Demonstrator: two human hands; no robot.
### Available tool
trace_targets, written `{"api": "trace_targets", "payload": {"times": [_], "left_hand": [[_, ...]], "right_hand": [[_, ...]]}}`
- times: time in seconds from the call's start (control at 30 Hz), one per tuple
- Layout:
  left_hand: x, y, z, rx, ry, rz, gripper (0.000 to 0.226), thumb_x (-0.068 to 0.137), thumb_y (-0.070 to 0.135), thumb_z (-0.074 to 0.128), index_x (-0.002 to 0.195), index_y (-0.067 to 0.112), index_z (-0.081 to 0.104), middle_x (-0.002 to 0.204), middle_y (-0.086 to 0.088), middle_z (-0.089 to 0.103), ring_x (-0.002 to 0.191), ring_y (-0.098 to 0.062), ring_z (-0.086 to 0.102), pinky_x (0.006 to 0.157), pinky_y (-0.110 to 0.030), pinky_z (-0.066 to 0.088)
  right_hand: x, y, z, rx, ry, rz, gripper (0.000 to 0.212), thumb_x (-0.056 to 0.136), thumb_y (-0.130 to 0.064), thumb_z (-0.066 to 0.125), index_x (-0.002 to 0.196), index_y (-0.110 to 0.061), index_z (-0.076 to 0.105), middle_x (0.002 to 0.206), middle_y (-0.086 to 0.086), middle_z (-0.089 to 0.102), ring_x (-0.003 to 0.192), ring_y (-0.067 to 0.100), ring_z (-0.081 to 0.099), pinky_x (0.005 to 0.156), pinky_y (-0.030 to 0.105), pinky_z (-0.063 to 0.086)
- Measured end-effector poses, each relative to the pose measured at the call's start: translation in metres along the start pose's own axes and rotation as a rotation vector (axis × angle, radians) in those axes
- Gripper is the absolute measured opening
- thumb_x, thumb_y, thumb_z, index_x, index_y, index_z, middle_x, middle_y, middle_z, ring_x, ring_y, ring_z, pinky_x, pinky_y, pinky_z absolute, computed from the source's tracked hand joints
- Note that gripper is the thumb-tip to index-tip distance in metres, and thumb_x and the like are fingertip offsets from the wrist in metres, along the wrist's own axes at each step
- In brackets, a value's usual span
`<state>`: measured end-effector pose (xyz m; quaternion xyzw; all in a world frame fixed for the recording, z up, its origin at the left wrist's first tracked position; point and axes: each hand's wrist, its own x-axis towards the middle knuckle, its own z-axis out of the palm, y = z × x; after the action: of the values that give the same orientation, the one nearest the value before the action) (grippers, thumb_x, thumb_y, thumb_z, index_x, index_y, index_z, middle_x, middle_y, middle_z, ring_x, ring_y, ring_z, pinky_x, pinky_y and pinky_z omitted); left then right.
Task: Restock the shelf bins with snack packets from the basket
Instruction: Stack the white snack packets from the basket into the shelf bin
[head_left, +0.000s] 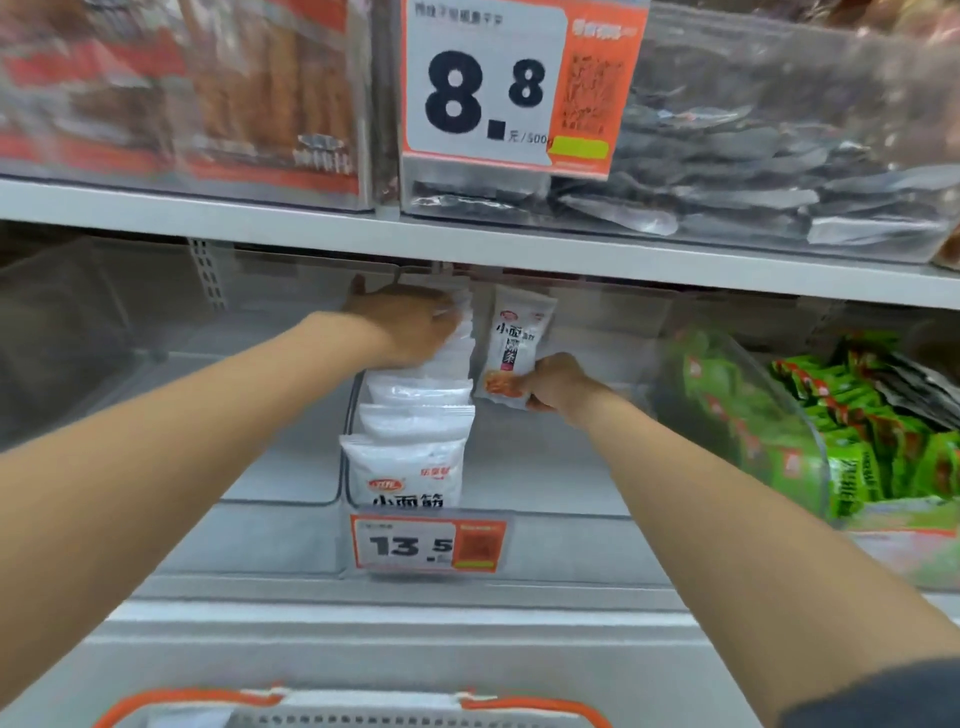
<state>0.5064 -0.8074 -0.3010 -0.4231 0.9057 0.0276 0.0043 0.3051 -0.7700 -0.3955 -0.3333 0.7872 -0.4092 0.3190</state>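
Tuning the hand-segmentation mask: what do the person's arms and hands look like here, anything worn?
Left hand and right hand are bare: no gloves, and no ring, watch or band that I can make out. Both forearms are uncovered. The only clothing in view is a dark sleeve on the right arm, in the bottom right corner. No markings show.

We see two grey shelves. On the upper shelf (260, 228) stand a clear bin of orange packets (358, 171) at ten o'clock and a clear bin of dark packets (753, 41) at one o'clock. On the lower shelf (363, 613), the centre bin (545, 467) holds white packets (410, 467), and a bin of green packets (810, 441) sits at three o'clock.
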Motion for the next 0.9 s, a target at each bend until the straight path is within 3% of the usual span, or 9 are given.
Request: {"api": "trace_targets", "payload": {"times": [0.13, 0.23, 0.4, 0.53, 0.63, 0.77, 0.9], "left_hand": [[0.000, 0.003, 0.000, -0.026, 0.012, 0.007, 0.051, 0.103, 0.049, 0.010, 0.153, 0.039, 0.015, 0.162, 0.011, 0.012, 0.150, -0.018, 0.009, 0.119, -0.054, 0.001], [0.002, 0.004, 0.000, -0.035, 0.026, 0.009, 0.052, 0.103, 0.051, 0.012, 0.153, 0.037, 0.017, 0.162, 0.009, 0.014, 0.150, -0.019, 0.010, 0.119, -0.056, 0.002], [0.004, 0.003, 0.002, -0.038, 0.025, 0.015, 0.054, 0.103, 0.052, 0.013, 0.154, 0.036, 0.016, 0.162, 0.010, 0.012, 0.150, -0.019, 0.008, 0.119, -0.057, 0.003], [0.007, 0.000, 0.005, -0.067, 0.032, 0.012, 0.055, 0.102, 0.053, 0.013, 0.154, 0.036, 0.017, 0.162, 0.013, 0.013, 0.149, -0.016, 0.011, 0.118, -0.057, 0.004], [0.007, 0.000, 0.005, -0.082, 0.024, 0.013, 0.055, 0.102, 0.054, 0.014, 0.154, 0.036, 0.017, 0.162, 0.012, 0.013, 0.149, -0.016, 0.012, 0.118, -0.058, 0.004], [0.000, 0.002, 0.003, -0.122, 0.042, 0.024, 0.052, 0.102, 0.052, 0.018, 0.152, 0.038, 0.021, 0.161, 0.012, 0.015, 0.149, -0.017, 0.015, 0.120, -0.053, 0.006], [-0.015, 0.007, 0.001, -0.250, 0.084, 0.002, 0.050, 0.102, 0.052, 0.024, 0.149, 0.037, 0.030, 0.158, 0.010, 0.025, 0.145, -0.019, 0.026, 0.119, -0.043, 0.019]], "right_hand": [[0.016, -0.005, 0.010, -0.093, 0.093, -0.067, 0.034, 0.065, -0.026, 0.090, 0.086, -0.004, 0.076, 0.084, 0.007, 0.075, 0.082, 0.019, 0.071, 0.076, 0.028, 0.057], [0.014, -0.009, 0.015, -0.117, 0.126, -0.098, 0.026, 0.064, -0.026, 0.088, 0.080, -0.008, 0.076, 0.081, 0.006, 0.075, 0.081, 0.018, 0.071, 0.079, 0.030, 0.058], [0.006, -0.014, 0.015, -0.088, 0.184, -0.100, 0.010, 0.072, -0.008, 0.078, 0.076, -0.006, 0.069, 0.089, 0.011, 0.072, 0.089, 0.024, 0.069, 0.083, 0.033, 0.057], [-0.006, -0.017, 0.014, -0.073, 0.110, -0.102, 0.031, 0.063, -0.014, 0.089, 0.088, -0.006, 0.074, 0.086, 0.004, 0.069, 0.083, 0.019, 0.064, 0.071, 0.024, 0.046], [-0.016, -0.018, 0.010, -0.056, 0.107, -0.102, 0.037, 0.072, -0.017, 0.086, 0.099, -0.006, 0.065, 0.094, 0.003, 0.058, 0.092, 0.022, 0.058, 0.079, 0.028, 0.045], [-0.022, -0.014, 0.005, -0.094, 0.110, -0.079, 0.056, 0.082, -0.021, 0.079, 0.126, 0.003, 0.054, 0.130, 0.014, 0.057, 0.120, 0.029, 0.054, 0.096, 0.032, 0.044], [-0.041, -0.016, 0.000, -0.143, 0.123, -0.134, 0.065, 0.077, -0.033, 0.082, 0.130, -0.009, 0.054, 0.136, 0.008, 0.056, 0.121, 0.025, 0.055, 0.092, 0.028, 0.045]]}}
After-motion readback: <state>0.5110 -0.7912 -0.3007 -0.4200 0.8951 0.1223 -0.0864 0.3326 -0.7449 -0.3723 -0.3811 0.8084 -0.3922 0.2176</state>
